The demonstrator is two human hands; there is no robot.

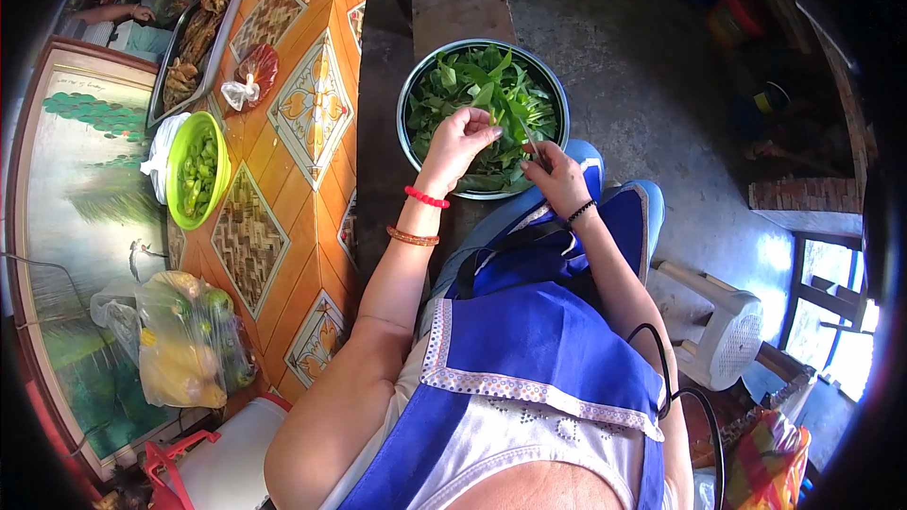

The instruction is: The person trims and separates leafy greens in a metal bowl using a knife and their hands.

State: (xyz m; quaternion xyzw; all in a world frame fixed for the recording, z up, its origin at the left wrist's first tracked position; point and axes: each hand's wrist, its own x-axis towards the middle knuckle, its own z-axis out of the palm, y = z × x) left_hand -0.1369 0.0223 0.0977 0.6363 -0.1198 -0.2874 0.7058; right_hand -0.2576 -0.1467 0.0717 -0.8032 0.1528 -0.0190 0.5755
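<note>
A round metal basin [409, 151] full of leafy greens [453, 76] stands in front of my knees. Over its near half, my left hand [460, 144] pinches green leafy stems between thumb and fingers. It wears a red bead bracelet and a brown bangle at the wrist. At the basin's near right rim, my right hand [559, 179] is closed on a small knife [532, 139]. The thin blade points up toward the leaves, and its handle is hidden in my fingers. A dark bracelet circles that wrist.
On the wooden table [326, 179] at left are a green bowl of green peppers [196, 170], a tray of brown food [194, 47], a tied bag of red contents [255, 76] and a bag of produce [184, 340]. A white stool [723, 331] lies right.
</note>
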